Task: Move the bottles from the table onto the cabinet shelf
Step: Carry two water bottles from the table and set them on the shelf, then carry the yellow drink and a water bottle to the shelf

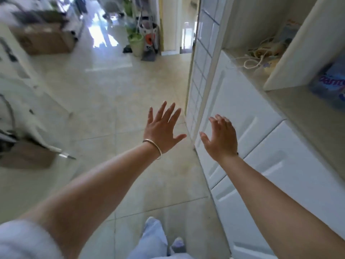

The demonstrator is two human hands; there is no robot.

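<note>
My left hand [162,125] is stretched out over the tiled floor, fingers spread, holding nothing; a metal bangle circles its wrist. My right hand [220,136] is raised beside it, fingers apart and empty, in front of the white cabinet [261,139] on the right. The cabinet shelf [298,116] runs along the right above the doors, with a blue packet [330,85] lying on it. No bottle is in view. The picture is blurred by motion.
A coil of pale rope [255,58] lies in the farther shelf compartment. A cardboard box [44,41] and potted plants [135,39] stand at the far end of the room. White furniture [24,101] with dark items lines the left. My legs [155,238] show below.
</note>
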